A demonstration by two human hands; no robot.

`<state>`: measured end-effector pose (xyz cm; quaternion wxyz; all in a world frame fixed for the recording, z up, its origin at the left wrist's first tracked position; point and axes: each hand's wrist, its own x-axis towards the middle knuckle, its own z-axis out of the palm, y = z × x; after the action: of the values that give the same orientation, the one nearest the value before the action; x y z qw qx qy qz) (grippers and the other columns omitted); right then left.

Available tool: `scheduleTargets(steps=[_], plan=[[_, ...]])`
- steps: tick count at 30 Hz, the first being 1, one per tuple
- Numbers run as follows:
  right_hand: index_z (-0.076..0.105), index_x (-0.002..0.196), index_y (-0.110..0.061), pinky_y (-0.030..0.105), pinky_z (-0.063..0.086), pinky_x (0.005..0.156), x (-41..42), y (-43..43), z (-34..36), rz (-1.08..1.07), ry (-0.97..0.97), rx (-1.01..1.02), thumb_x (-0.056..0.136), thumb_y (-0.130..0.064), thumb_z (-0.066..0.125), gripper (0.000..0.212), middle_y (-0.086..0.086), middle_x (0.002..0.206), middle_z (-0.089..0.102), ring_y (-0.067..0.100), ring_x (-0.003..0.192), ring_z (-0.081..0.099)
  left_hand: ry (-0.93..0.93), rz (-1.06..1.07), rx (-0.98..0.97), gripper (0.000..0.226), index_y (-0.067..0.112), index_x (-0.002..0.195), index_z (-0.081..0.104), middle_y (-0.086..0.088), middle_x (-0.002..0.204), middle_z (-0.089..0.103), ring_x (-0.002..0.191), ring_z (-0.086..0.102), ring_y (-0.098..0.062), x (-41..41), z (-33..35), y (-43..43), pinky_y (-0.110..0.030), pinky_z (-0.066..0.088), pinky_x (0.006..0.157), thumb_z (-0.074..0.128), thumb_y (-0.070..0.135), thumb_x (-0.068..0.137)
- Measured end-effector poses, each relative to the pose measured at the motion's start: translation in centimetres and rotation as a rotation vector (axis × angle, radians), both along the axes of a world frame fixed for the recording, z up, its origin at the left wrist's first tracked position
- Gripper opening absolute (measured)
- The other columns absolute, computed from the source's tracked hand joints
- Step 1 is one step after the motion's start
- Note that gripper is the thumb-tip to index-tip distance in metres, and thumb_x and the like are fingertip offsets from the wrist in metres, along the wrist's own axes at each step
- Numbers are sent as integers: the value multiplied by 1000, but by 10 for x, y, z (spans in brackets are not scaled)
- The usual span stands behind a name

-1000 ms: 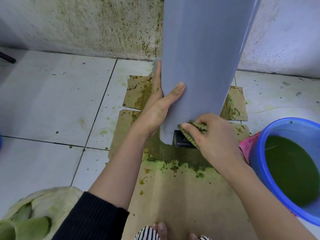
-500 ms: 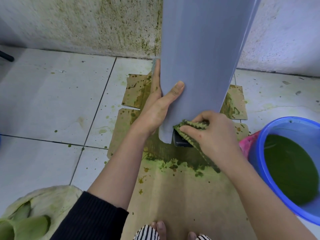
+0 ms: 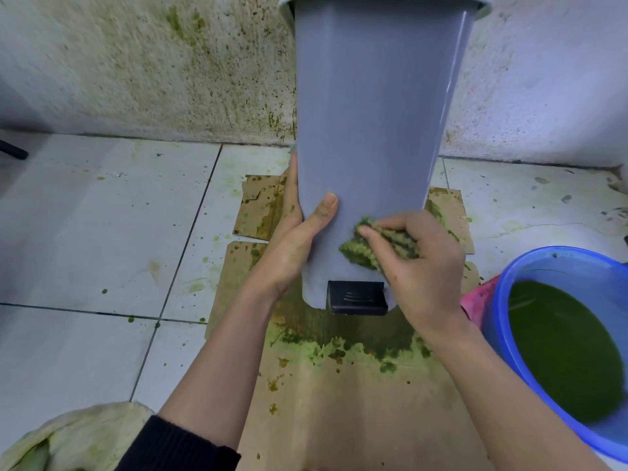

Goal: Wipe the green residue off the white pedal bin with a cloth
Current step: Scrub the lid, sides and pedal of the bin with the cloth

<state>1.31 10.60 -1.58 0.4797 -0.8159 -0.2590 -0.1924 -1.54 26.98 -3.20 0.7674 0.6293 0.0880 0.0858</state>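
The pale grey-white pedal bin [image 3: 373, 107] stands upright on stained cardboard, its black pedal [image 3: 356, 297] at the bottom front. My left hand [image 3: 299, 239] grips the bin's lower left edge, thumb across the front. My right hand [image 3: 421, 263] presses a green-soaked cloth [image 3: 360, 248] against the bin's lower front, just above the pedal. The cloth is bunched under my fingers and partly hidden by them.
A blue bucket [image 3: 503, 321] of green water sits at the right, a pink cloth [image 3: 475, 300] beside it. Cardboard [image 3: 339, 419] smeared green covers the tiled floor. A stained pale cloth [image 3: 74, 436] lies bottom left. The wall [image 3: 153, 69] behind is spattered green.
My right hand has slid the cloth up from the pedal onto the bin's front face, uncovering the pedal. The camera view has shifted, showing more of the bin. My left hand keeps its grip.
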Motion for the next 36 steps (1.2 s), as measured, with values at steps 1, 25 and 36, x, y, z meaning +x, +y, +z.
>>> scheduleTargets(steps=[1,25,36], plan=[[69,81,2,8,43,75,11,7,9,-32,-91,56,81,-9,80,16,6,79,66,8,75,58,-3,-10,-7,82,41,155,9,8,154,42,135,50,-10,0,0,1,-38,43,112,60,41,91],[49,122,-17,57,32,110,54,25,11,5,-516,-46,95,-24,64,32,10,137,41,30,133,35,66,-112,-226,65,35,157,8,4,162,29,146,33,-15,8,7,9,-49,27,121,17,62,98],[77,107,-14,51,50,71,49,13,-7,285,-578,-212,86,-22,78,23,-2,116,70,24,99,51,69,-111,-228,74,25,155,26,-7,151,47,139,46,-25,10,19,22,-50,35,116,3,63,96]])
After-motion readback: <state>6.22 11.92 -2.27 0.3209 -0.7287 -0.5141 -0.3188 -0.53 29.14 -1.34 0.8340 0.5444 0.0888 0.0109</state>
